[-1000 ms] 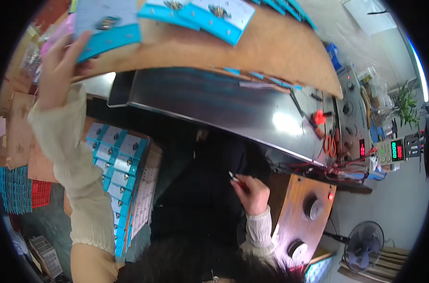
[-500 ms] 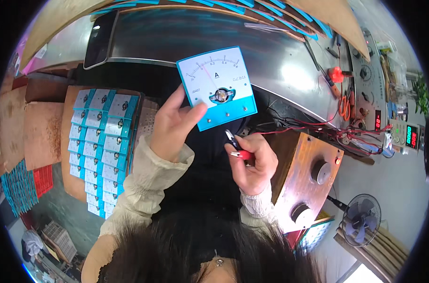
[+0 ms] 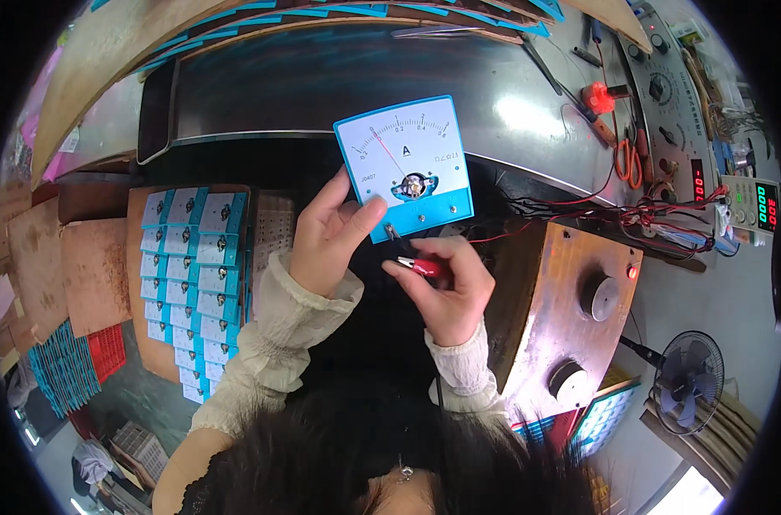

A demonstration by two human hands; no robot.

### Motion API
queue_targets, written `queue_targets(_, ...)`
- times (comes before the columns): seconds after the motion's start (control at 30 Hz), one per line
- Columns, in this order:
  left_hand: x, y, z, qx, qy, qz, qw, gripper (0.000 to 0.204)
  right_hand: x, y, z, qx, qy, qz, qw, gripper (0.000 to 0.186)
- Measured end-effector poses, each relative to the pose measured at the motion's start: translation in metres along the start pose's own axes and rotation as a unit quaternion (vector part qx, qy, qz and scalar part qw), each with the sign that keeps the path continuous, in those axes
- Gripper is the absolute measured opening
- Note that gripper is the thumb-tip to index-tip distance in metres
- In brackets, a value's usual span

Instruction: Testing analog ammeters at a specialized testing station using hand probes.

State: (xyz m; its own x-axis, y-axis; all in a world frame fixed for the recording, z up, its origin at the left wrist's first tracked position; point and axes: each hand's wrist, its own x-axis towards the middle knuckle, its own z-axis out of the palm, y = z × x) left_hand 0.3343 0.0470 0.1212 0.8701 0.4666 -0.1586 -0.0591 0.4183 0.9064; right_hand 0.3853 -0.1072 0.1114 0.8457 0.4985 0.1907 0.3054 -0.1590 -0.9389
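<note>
My left hand grips a square analog meter with a white dial, thin red needle, exposed movement and blue lower band with small metal posts, raised at the lower-left corner of its band. My right hand is closed on a red alligator clip and a black one. The black clip’s metal jaws are at the meter’s lower-left post; whether they grip it is unclear. The red clip lies just below the meter.
Stacked meters fill a board on the left. Behind are a steel bench and wooden shelf. Right are pliers, orange scissors, red wires, a power supply, a metal box with knobs and a fan.
My left hand brought a meter down from the shelf to the middle, then slightly right. My right hand has risen with the clips, the black one now reaching the meter’s lower edge.
</note>
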Motion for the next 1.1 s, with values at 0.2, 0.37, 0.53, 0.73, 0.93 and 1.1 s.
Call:
queue_targets(0.2,0.006,-0.003,0.000,0.001,0.005,-0.015,1.000,0.057,0.005,0.007,-0.026,0.046,0.067,0.004,0.997,0.027)
queue_targets(0.37,0.012,-0.001,0.001,0.002,-0.005,-0.016,1.000,0.057,0.010,-0.004,-0.033,-0.004,0.063,0.004,0.998,0.020)
queue_targets(0.53,0.016,-0.003,0.004,-0.010,-0.032,-0.015,0.999,0.057,0.019,-0.001,-0.022,-0.095,0.046,-0.036,0.994,0.018)
queue_targets(0.73,0.016,0.009,0.008,-0.003,-0.014,0.024,1.000,0.057,0.021,-0.005,-0.008,-0.062,0.091,-0.021,0.994,0.018)
queue_targets(0.93,0.006,0.009,0.004,0.047,-0.023,0.030,0.998,0.056,0.013,-0.007,0.004,-0.017,0.112,0.019,0.993,0.019)
queue_targets(1.1,0.008,0.004,0.003,-0.006,-0.032,0.000,0.999,0.054,0.007,-0.003,-0.012,-0.055,0.065,-0.042,0.995,0.038)
